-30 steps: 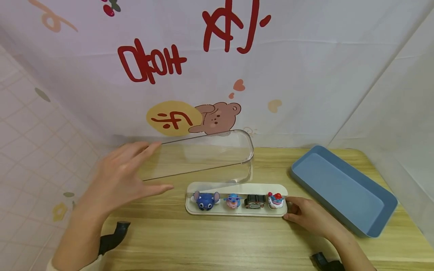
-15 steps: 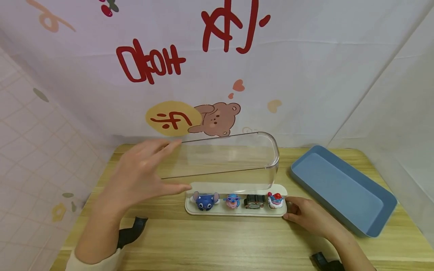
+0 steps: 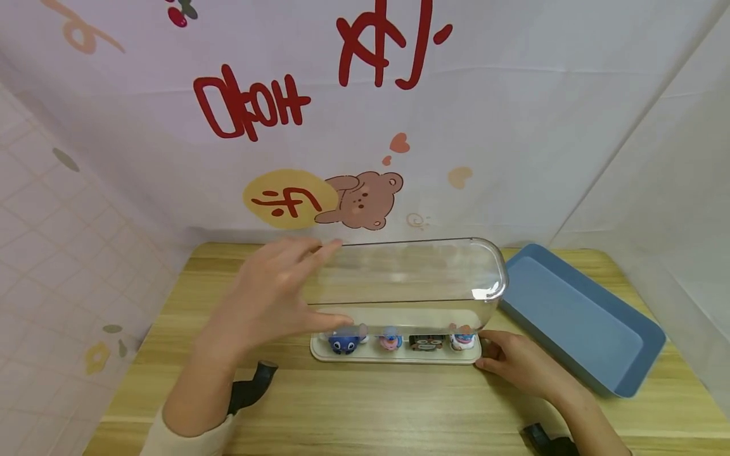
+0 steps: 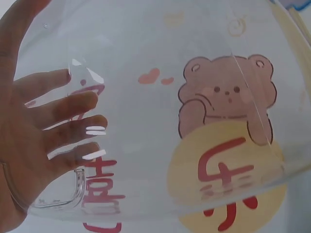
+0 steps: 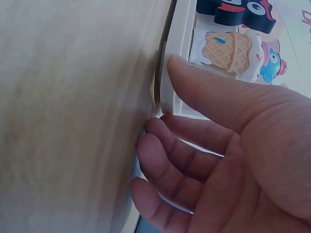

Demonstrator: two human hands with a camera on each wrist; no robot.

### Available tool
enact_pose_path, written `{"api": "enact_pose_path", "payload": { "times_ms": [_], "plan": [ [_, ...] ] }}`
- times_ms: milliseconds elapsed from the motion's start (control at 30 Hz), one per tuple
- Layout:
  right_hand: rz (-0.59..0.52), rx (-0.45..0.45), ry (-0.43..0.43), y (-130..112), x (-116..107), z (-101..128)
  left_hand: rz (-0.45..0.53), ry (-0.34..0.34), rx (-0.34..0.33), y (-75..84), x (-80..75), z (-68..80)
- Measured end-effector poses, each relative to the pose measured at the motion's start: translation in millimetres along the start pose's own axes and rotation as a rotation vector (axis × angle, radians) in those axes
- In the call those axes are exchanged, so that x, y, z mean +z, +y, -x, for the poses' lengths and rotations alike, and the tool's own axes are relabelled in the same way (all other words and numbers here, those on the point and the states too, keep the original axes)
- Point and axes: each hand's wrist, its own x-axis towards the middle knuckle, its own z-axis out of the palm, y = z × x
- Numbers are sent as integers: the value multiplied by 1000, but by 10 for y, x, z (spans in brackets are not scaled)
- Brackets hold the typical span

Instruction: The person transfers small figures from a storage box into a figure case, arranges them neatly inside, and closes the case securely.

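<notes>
My left hand holds a long clear plastic cover by its left end, thumb on the near side and fingers on the far side. The cover hangs tilted above a white oblong base, and its near wall passes in front of the figures' upper parts. Several toy figures stand in a row on the base: a blue big-eared one, a pink-and-blue one, a dark block-shaped one and a white one. My right hand grips the base's right end, thumb at its rim.
A blue rectangular tray lies slanted at the right, close to my right hand and the cover's right end. A wooden table lies under everything. Behind stands a white printed cloth with a bear drawing.
My left hand has carried the clear cover rightward and a little nearer, from left of the base to above it. My right hand and the base stay in place.
</notes>
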Motion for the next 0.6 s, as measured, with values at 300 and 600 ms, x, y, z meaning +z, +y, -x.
{"api": "enact_pose_path", "payload": {
  "times_ms": [300, 600],
  "plan": [
    [-1, -5, 8, 24, 8, 13, -8, -52, -27, 121, 117, -69],
    [-44, 23, -30, 13, -4, 12, -14, -115, -52, 196, 207, -127]
  ]
}}
